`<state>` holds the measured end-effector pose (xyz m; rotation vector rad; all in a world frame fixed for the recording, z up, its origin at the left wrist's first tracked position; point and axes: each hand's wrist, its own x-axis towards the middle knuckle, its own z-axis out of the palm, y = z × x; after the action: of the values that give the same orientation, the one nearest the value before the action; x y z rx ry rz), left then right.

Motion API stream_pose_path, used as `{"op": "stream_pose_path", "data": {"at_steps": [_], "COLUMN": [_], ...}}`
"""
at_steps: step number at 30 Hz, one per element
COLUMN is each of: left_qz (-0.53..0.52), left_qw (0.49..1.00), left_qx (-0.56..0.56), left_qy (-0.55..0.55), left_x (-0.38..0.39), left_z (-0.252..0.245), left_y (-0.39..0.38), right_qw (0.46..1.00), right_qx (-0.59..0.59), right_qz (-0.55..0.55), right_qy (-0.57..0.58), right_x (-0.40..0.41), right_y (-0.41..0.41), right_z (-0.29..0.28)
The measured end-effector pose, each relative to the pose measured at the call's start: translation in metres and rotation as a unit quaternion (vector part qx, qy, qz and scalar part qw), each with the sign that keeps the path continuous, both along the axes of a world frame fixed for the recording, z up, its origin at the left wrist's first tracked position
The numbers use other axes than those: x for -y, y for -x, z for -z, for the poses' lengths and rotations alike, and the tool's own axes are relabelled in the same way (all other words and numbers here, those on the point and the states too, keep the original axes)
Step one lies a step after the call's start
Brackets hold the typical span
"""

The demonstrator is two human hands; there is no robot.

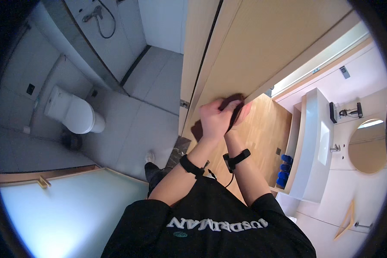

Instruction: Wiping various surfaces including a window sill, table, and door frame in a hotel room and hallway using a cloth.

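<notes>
My left hand [214, 117] grips a dark brown cloth [233, 97] close to the free edge of a light wooden door [261, 45]. Part of the cloth hangs below that hand at its left. Behind it, on the other side of the same door edge, is my right hand [244, 113], partly hidden by the left hand and the cloth; whether it holds the cloth too cannot be told. Both wrists wear black straps with small devices and cables.
At left are a white toilet [80, 114], a shower mixer [96, 13] and a frosted glass door [74, 206]. To the right stand a washbasin counter [312, 145], blue slippers [284, 171] on a shelf, a round mirror [367, 146] and a wooden hanger [345, 222].
</notes>
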<state>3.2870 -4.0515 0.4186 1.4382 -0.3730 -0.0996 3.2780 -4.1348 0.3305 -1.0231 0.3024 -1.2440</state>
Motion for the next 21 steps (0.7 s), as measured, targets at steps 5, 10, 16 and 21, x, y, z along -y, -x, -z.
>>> {"op": "stream_pose_path", "data": {"at_steps": [5,10,16,21], "left_qz": [0.017,0.028,0.099,0.05], "left_qw": [0.998,0.999,0.995,0.998], "left_qx": [0.067,-0.019,-0.029,-0.037], "left_qy": [0.007,-0.036,-0.004,-0.031], "left_x": [0.004,-0.01,-0.003,-0.013], "left_z": [-0.013,-0.014,-0.014,-0.007], "left_y": [-0.006,-0.005,-0.007,-0.004], "right_qw": [0.992,0.997,0.992,0.994], "right_qx": [-0.082,-0.056,-0.104,-0.072], "right_qz": [0.081,0.043,0.072,0.052], "right_qy": [0.051,0.024,0.02,0.064], "right_x": [-0.002,0.005,0.001,0.006], "right_y": [0.004,-0.002,0.001,-0.001], "right_z": [0.008,-0.002,-0.007,-0.009]}}
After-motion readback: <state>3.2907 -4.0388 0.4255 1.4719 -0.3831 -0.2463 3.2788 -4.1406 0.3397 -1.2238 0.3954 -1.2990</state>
